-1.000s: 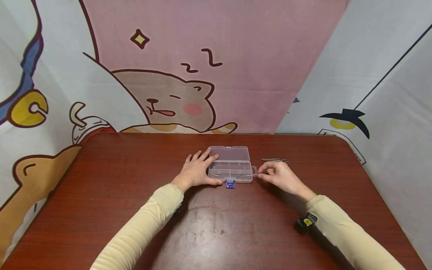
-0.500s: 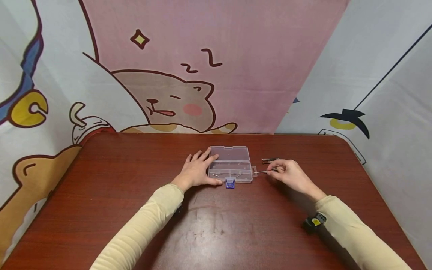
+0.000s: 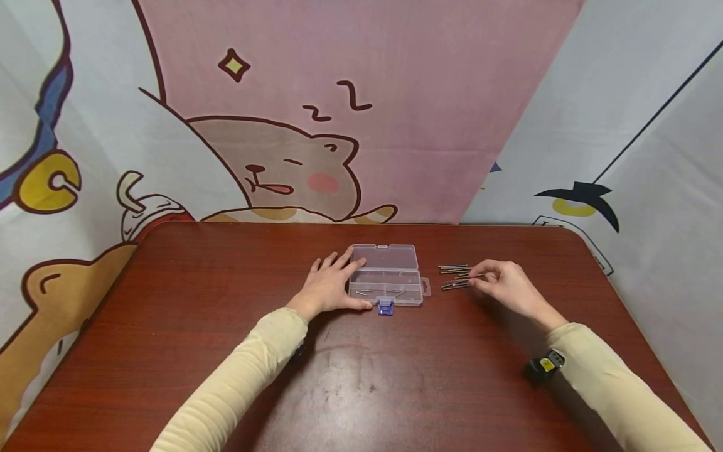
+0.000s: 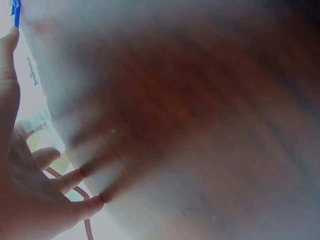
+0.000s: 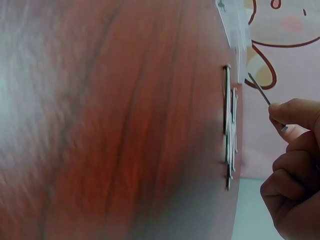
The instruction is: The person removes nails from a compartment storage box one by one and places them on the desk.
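Note:
In the head view, a clear plastic compartment box [image 3: 366, 277] lies with its lid raised at the back and a blue latch [image 3: 385, 308] at its front. A few nails [image 3: 361, 293] lie in its front compartments. My left hand [image 3: 327, 287] rests on the box's left side, fingers spread, thumb along the front edge. To the right of the box, my right hand [image 3: 508, 285] pinches a nail [image 5: 260, 89] between thumb and forefinger; the right wrist view shows its head below the fingertips. Several loose nails [image 3: 455, 285] lie on the table left of that hand.
A reddish-brown wooden table [image 3: 361, 389] spreads under everything. Behind it hangs a cloth [image 3: 429, 125] printed with cartoon animals. A clear hanging tab [image 3: 426, 287] juts from the box's right end.
My right hand has moved right, away from the box's right end, to the far side of the loose nails, which show more fully now. The left hand and the box have stayed put.

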`<state>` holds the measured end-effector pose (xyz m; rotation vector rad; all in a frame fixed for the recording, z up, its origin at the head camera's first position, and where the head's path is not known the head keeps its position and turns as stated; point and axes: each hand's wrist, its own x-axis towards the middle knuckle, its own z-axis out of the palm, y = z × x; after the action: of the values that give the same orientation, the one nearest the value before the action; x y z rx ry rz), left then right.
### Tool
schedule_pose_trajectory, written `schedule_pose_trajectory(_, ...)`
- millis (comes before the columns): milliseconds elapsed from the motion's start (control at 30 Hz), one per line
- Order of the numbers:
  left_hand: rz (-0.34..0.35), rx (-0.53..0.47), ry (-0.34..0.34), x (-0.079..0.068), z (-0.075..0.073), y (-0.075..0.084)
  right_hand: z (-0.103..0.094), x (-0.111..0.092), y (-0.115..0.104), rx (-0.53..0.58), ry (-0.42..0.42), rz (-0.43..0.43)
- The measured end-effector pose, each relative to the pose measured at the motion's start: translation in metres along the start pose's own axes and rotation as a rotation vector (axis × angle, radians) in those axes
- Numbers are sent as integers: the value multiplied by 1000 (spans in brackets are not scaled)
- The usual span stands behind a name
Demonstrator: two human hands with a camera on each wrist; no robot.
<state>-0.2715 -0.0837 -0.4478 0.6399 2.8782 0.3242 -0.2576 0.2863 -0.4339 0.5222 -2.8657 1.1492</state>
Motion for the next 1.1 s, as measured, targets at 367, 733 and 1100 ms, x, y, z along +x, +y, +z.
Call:
schedule_pose_trajectory(367,-4,-8,-8,0,1,0,-12,1,13,12,-3,33)
schedule_pose_trajectory(733,-2,0,-6,0,1,-1,-8,-2,34,64,-91,-2)
schedule_pose_trajectory(1100,4,9,11,0,2,-1,-6,0,40,6,-78,32)
